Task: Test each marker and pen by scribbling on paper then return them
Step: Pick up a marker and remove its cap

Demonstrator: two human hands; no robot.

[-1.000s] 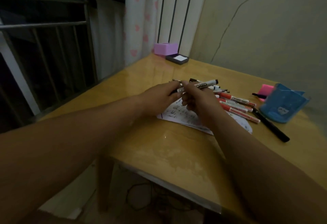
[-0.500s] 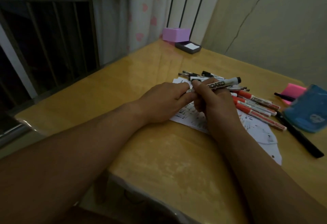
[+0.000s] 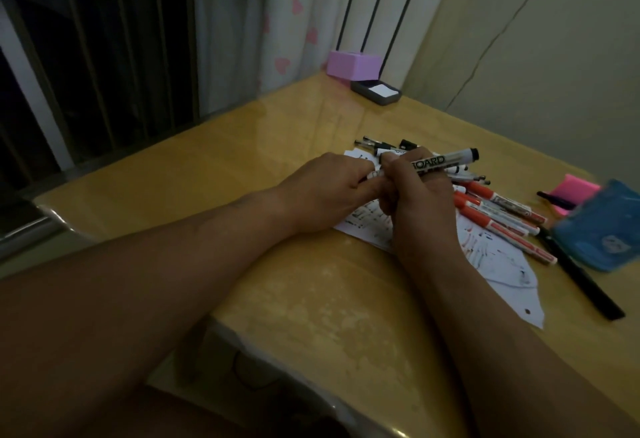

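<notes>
Over the paper (image 3: 502,257), the right hand (image 3: 419,195) grips the barrel of the seemingly light, stiff marker (image 3: 440,162), best held there, while the left hand (image 3: 325,191) pinches its near end.

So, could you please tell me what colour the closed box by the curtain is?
The box is light purple, in the head view.

A white whiteboard marker with black lettering (image 3: 440,161) sits nearly level at frame centre, gripped by the left hand (image 3: 329,191) and right hand (image 3: 420,202). Three red-capped white markers (image 3: 495,214) lie side by side at centre right on scribbled white paper (image 3: 502,261). A long black pen (image 3: 581,276) lies just right of them.
</notes>
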